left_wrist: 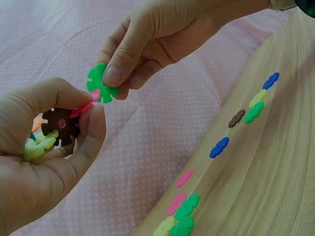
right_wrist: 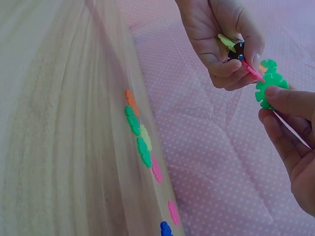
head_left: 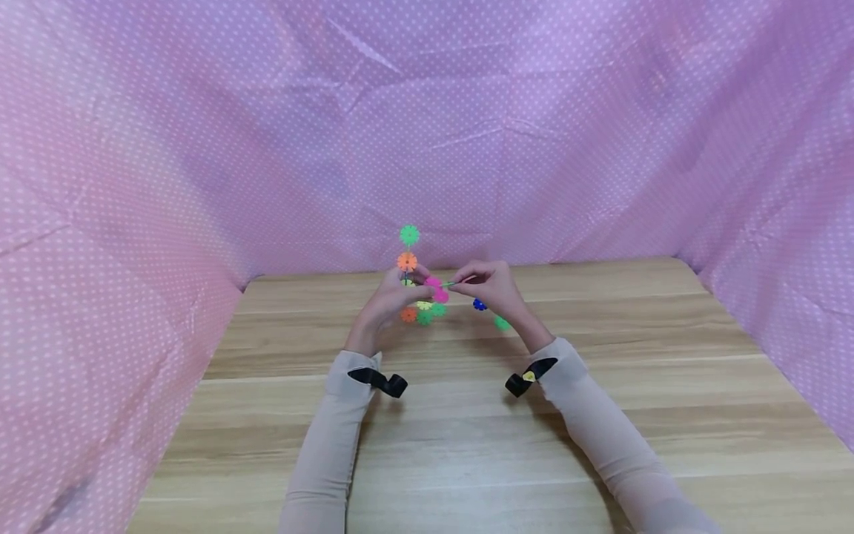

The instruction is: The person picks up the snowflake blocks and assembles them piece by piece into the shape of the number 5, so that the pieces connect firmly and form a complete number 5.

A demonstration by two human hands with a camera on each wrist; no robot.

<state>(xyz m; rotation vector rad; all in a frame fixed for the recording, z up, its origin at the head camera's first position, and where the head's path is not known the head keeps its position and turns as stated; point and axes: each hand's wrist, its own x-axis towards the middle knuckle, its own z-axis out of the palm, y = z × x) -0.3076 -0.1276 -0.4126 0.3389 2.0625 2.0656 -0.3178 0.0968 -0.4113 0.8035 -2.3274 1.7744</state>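
My left hand (head_left: 389,302) pinches a pink snowflake disc (left_wrist: 83,109) between thumb and finger. Joined to it, inside the curl of that hand, are a brown disc (left_wrist: 50,124) and a yellow disc (left_wrist: 39,146). Above the hand in the head view rise an orange disc (head_left: 407,261) and a green disc (head_left: 409,235) of the same linked chain. With thumb and fingertips, my right hand (head_left: 494,288) grips another green snowflake disc (left_wrist: 94,76). Its edge meets the pink disc's edge; whether their slots are engaged I cannot tell.
Loose discs lie in a rough row along the far part of the wooden table (head_left: 440,460), among them a blue one (left_wrist: 219,147), a brown one (left_wrist: 236,119), a pink one (left_wrist: 184,178) and an orange one (right_wrist: 131,103). Pink dotted cloth (head_left: 427,148) hangs behind and at both sides.
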